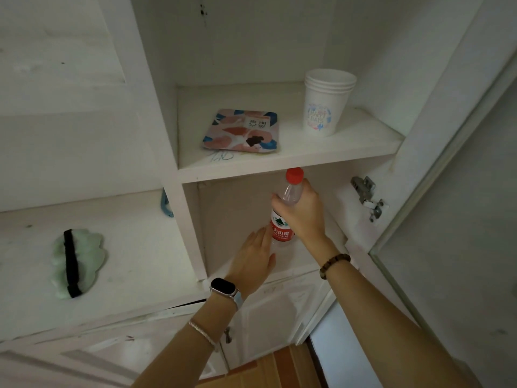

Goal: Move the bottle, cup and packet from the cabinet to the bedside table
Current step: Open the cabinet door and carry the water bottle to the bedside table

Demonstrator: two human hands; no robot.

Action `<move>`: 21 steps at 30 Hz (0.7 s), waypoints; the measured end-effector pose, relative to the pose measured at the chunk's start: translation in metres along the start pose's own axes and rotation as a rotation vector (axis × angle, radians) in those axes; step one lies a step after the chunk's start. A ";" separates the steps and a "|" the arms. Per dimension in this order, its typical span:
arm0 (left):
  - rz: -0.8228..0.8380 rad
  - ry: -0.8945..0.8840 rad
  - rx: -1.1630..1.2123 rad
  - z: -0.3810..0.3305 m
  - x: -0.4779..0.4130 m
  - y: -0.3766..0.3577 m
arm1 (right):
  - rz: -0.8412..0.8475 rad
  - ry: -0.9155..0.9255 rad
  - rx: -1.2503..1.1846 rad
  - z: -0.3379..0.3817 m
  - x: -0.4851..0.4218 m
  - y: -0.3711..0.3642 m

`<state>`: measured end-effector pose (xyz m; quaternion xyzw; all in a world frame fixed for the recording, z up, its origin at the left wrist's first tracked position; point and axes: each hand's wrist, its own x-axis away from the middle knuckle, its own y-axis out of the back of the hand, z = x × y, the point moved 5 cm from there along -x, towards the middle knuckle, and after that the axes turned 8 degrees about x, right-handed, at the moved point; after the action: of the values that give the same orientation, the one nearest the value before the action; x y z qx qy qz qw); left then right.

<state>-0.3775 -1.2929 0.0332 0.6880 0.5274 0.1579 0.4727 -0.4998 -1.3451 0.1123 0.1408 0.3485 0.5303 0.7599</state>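
Head view: where is the bottle [282,232] sitting?

It is standing upright in the lower compartment of the cabinet [279,168], its red cap showing just under the shelf edge. The right hand [303,211] is wrapping its fingers round the clear shoulder, above the red label.

Is the base resting on the compartment floor?

I am not managing to tell; the left hand [256,256] is covering part of the lower end.

Is that hand holding anything?

No, its fingers are lying straight and together, reaching in beside the bottle's lower part. Whether the fingertips are touching the plastic is staying unclear.

What is waiting on the shelf above?

A stack of white paper cups [324,107] is standing to the right, and a flat pink and blue packet [242,130] is lying to the left, well apart from the stack. The print on both is proving too small to read with confidence.

Anything getting cut off?

The open door [447,163] is running out of the picture on the right, with a metal hinge [366,197] showing. On the ledge to the left a pale green thing with a black band [77,264] is lying; I am not making out what it is
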 end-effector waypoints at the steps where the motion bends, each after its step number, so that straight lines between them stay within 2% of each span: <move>1: 0.000 -0.005 -0.001 -0.001 0.004 0.000 | -0.016 0.020 0.017 0.001 0.003 0.002; 9: -0.042 -0.013 -0.027 -0.016 0.050 0.014 | -0.065 0.143 0.002 0.028 0.040 0.021; 21: -0.125 0.121 -0.137 -0.035 0.181 0.036 | 0.077 0.356 -0.117 0.079 0.145 0.012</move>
<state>-0.3103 -1.1170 0.0293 0.6090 0.5848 0.2053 0.4949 -0.4267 -1.1967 0.1208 0.0137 0.4401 0.5950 0.6723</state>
